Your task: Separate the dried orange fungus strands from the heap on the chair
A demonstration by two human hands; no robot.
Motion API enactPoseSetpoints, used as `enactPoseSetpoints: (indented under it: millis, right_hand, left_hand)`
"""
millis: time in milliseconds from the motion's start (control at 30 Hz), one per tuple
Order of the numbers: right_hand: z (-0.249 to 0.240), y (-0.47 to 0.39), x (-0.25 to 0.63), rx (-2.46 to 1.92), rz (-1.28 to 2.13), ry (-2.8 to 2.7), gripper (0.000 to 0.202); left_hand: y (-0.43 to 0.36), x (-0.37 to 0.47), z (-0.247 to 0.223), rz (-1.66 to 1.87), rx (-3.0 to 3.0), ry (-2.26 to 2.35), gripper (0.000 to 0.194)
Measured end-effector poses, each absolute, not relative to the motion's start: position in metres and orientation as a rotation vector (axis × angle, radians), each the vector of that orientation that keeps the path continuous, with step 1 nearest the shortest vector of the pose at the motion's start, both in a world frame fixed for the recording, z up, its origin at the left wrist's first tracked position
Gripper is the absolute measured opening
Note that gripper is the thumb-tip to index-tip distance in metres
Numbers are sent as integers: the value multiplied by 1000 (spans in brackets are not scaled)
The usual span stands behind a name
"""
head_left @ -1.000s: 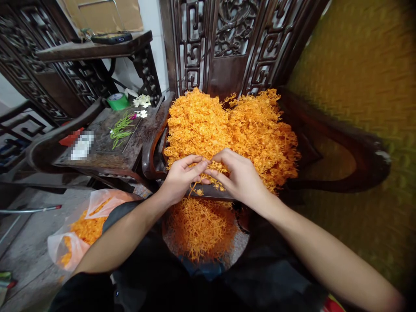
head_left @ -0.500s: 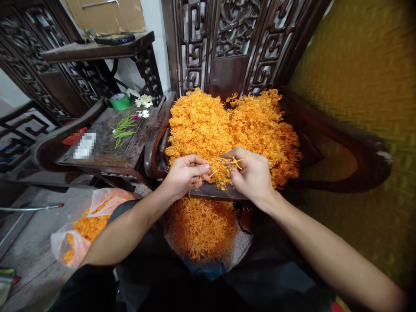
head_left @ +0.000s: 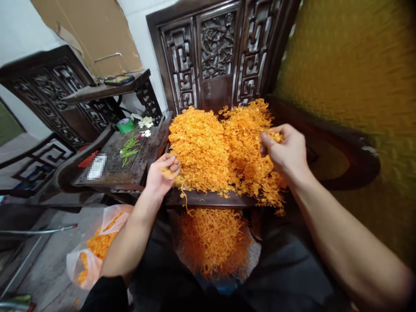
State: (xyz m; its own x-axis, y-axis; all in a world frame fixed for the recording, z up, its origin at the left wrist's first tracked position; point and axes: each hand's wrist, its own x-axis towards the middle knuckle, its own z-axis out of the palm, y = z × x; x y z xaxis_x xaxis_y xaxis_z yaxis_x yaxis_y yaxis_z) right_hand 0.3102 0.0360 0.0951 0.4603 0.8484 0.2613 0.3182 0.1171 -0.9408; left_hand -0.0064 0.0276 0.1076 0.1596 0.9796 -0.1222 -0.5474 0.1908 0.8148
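Observation:
A heap of orange, thin branching strands (head_left: 198,147) covers the seat of a dark wooden chair (head_left: 221,91). At its left edge, my left hand (head_left: 162,173) is curled closed around a few orange strands, palm partly turned up, and some hang below the fingers. Over the heap's right side (head_left: 250,151), my right hand (head_left: 289,149) is closed in a pinch on a small orange sprig (head_left: 275,136). Below the seat front, between my knees, sits a container full of orange strands (head_left: 211,242).
On the left, a plastic bag (head_left: 87,273) with orange pieces lies on the floor. A dark wooden seat (head_left: 120,177) bears green tape (head_left: 125,125), white flowers (head_left: 146,122) and green stems (head_left: 130,147). The chair's curved armrest (head_left: 364,169) juts out on the right.
My hands were together over the front of the heap, with strands between them. They have moved apart, left hand to the left, right hand up and right. The view has shifted.

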Motion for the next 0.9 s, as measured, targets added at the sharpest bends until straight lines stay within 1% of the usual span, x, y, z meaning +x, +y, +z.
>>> enactPoseSetpoints:
  millis: [67,133,200,267,433,567,667,800,833,900]
  right_hand:
    - [92,34,311,-1325,948,-1039,31]
    - [88,29,299,-1198,1223,-1038,41]
    - [86,24,284,-1110,1331,-1021,44]
    - [86,20,271,-1044,1380,-1020,42]
    - [94,12,260,-935,1402,-1123,35]
    - [106,5,262,-957,1382,-1240,43]
    - [111,3,261,-1098,1276,-1511,47]
    - [107,6,250,-1120,988,-1838,30]
    - [106,6,248,-1109,961,-1855,28]
    - [103,5,247,-1114,1054,-1832,34]
  left_hand:
    - [29,-5,110,1287,672,701,15]
    - [29,0,108,1316,644,687,15]
    - [31,7,104,1328,625,685,15]
    - [32,12,101,1326,628,679,14]
    - [37,20,96,1292,650,694,15]
    - [40,27,92,1274,674,716,17]
    - [37,33,91,1244,722,756,20]
    - [30,40,89,1190,782,819,23]
    - [29,41,89,1179,796,825,24]
    - [28,41,87,1175,812,827,23]
